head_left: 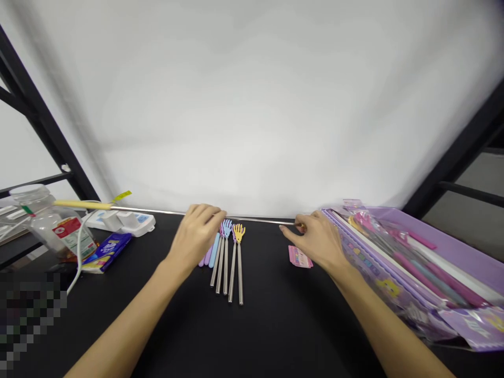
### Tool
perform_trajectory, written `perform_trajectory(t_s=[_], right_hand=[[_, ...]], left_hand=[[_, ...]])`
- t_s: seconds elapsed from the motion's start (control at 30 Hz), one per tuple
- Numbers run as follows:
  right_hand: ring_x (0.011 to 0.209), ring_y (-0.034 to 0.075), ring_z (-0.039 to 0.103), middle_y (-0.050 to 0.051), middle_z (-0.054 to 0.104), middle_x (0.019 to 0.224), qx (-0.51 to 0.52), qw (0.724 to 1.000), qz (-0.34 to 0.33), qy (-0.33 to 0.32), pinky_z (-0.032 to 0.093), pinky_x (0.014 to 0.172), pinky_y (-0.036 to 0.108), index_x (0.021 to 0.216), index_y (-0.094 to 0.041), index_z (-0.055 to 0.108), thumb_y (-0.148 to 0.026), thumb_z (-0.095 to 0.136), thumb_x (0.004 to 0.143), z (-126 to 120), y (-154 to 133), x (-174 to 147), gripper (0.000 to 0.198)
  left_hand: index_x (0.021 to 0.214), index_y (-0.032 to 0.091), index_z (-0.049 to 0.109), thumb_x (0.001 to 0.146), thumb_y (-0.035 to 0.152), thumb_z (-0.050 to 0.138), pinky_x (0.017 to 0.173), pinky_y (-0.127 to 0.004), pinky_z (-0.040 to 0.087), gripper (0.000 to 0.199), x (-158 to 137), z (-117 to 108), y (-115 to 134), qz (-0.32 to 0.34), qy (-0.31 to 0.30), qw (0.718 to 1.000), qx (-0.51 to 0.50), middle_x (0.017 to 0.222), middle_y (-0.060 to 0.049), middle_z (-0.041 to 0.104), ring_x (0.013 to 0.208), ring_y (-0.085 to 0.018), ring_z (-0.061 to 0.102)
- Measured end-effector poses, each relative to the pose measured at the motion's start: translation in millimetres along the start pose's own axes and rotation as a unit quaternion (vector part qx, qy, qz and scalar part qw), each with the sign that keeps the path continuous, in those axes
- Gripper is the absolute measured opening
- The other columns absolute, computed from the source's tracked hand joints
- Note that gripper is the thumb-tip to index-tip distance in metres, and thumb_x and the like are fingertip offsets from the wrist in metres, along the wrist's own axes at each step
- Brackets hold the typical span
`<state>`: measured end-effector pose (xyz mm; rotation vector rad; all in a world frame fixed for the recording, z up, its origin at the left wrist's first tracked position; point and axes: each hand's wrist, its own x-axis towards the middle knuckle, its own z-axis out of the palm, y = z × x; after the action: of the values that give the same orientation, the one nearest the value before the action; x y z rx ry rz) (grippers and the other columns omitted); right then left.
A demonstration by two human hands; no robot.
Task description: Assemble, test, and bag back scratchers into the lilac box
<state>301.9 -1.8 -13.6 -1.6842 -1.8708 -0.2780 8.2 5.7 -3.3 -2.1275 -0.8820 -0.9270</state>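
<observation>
A long back scratcher (260,220) with a thin metal rod and a yellow handle lies crosswise at the back of the black table. My left hand (199,228) is closed over the middle of its rod. At the right end my right hand (317,236) pinches the rod, largely covering the scratcher's head. Beside my left hand lie several back scratchers (232,262) with short metal rods and blue, yellow and purple claw heads. Blue and purple handles (211,253) show partly behind my left wrist. A small pink card (300,256) lies under my right hand.
To the right, a purple box (444,241) holds several wrapped back scratchers. At the left are a clear plastic jar (66,231), a blue packet (106,252), a white power strip (137,223) and a white cable (80,247). A white wall (252,105) rises behind the table.
</observation>
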Motion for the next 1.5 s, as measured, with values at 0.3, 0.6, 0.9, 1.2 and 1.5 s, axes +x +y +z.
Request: perform_trajectory(t_s=[0.3, 0.6, 0.9, 1.2, 1.5], right_hand=[[0.078, 0.025, 0.055, 0.005, 0.052, 0.062, -0.025, 0.997, 0.073, -0.009, 0.027, 0.056, 0.029, 0.055, -0.023, 0.050, -0.037, 0.060, 0.076, 0.2, 5.6, 2.2, 0.027], [0.066, 0.017, 0.050, 0.003, 0.055, 0.069, -0.053, 0.998, 0.023, -0.018, 0.021, 0.056, 0.028, 0.065, -0.022, 0.061, -0.034, 0.058, 0.079, 4.6, -25.5, -6.2, 0.019], [0.071, 0.021, 0.053, 0.008, 0.057, 0.076, -0.102, 0.987, 0.125, -0.008, 0.024, 0.057, 0.030, 0.067, -0.021, 0.065, -0.044, 0.058, 0.080, -2.6, 10.0, 2.4, 0.027], [0.064, 0.018, 0.054, 0.005, 0.061, 0.070, -0.092, 0.994, 0.042, -0.036, 0.021, 0.055, 0.029, 0.065, -0.023, 0.067, -0.037, 0.059, 0.078, 2.7, -28.4, -8.3, 0.021], [0.071, 0.024, 0.061, 0.012, 0.068, 0.077, -0.144, 0.979, 0.143, -0.026, 0.025, 0.056, 0.031, 0.070, -0.021, 0.073, -0.049, 0.052, 0.085, -15.1, 14.0, 2.6, 0.038]], left_hand=[[0.105, 0.016, 0.068, 0.096, 0.008, 0.049, 0.082, -0.039, 0.047, 0.023, 7.6, 3.0, 12.3, 0.034, -0.025, 0.999, -0.012, 0.098, -0.009, 0.074, 0.090, -0.022, 0.066], [0.102, 0.013, 0.067, 0.096, 0.006, 0.049, 0.085, -0.037, 0.046, 0.020, 10.5, 9.7, 31.0, 0.056, 0.001, 0.998, 0.006, 0.092, -0.006, 0.076, 0.084, -0.018, 0.068], [0.099, 0.018, 0.066, 0.098, 0.028, 0.055, 0.082, -0.038, 0.043, 0.015, 7.1, -6.9, 9.8, 0.034, -0.050, 0.998, 0.034, 0.085, -0.002, 0.076, 0.077, -0.017, 0.069], [0.097, 0.015, 0.064, 0.097, 0.012, 0.054, 0.085, -0.036, 0.044, 0.011, 1.5, 7.3, 28.2, 0.070, -0.035, 0.997, 0.016, 0.079, -0.001, 0.073, 0.076, -0.016, 0.066], [0.101, 0.015, 0.066, 0.098, 0.025, 0.054, 0.072, -0.034, 0.048, 0.017, -2.3, -3.3, -6.8, 0.072, -0.051, 0.996, -0.027, 0.087, -0.005, 0.074, 0.078, -0.019, 0.066]])
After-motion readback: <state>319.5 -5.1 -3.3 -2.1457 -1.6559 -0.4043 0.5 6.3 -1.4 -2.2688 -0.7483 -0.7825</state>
